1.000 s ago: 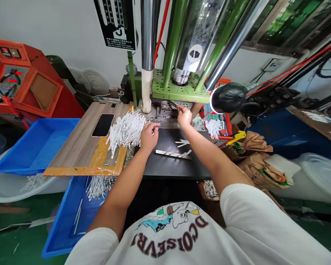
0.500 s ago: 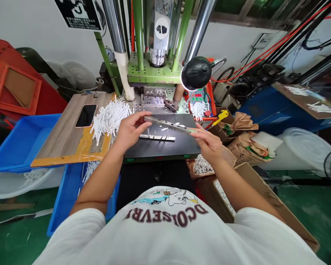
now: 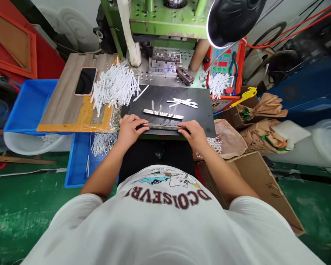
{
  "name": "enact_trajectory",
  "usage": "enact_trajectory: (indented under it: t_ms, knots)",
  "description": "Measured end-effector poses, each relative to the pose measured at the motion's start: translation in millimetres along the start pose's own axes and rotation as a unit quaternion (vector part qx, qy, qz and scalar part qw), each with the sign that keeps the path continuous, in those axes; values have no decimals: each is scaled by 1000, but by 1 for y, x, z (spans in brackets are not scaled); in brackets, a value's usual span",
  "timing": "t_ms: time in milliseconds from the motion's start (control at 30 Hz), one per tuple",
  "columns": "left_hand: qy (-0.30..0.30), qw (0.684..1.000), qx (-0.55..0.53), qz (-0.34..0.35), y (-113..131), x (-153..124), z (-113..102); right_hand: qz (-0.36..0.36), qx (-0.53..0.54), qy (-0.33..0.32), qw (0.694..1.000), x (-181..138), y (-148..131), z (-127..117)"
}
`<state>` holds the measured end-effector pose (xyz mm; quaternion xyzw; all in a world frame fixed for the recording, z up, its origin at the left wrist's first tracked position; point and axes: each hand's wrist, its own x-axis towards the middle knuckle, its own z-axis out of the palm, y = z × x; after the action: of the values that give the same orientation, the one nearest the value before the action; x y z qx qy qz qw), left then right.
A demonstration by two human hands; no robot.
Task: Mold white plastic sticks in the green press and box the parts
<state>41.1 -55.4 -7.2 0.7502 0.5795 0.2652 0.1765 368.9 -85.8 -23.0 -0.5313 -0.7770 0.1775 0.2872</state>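
Note:
Between my two hands, a long narrow metal bar (image 3: pixel 163 127) lies along the front edge of the black work plate (image 3: pixel 201 110). My left hand (image 3: pixel 130 129) pinches its left end between thumb and fingers. The right end is gripped the same way by my right hand (image 3: pixel 193 132). Just behind it rests a second metal bar (image 3: pixel 163 114), with several small pale pieces standing up out of it. A few loose white strips (image 3: pixel 183 102) lie farther back on the plate, to the right.
At left, a wooden board (image 3: pixel 61 99) carries a heap of white strips (image 3: pixel 114 88) and a phone (image 3: pixel 85 81). The green press (image 3: pixel 168 24) stands behind the plate. A black lamp (image 3: pixel 234 22) overhangs the right. Blue trays (image 3: pixel 30 106) sit far left.
Both hands have lowered the metal bar from above the plate to its front edge, from tilted to nearly level. The view has tipped downward.

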Motion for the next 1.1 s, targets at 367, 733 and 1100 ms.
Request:
enact_trajectory:
  t_ms: [367, 733, 1100]
  knots:
    - [-38, 999, -19, -18, -7, 6, 1, 21, 23, 32, 999, 5, 8, 9]
    - [30, 998, -45, -22, -3, 21, 6, 48, -29, 81, 995, 17, 6, 9]
    - [-122, 987, 71, 78, -27, 119, -14, 1, -106, -80, 991, 98, 54, -11]
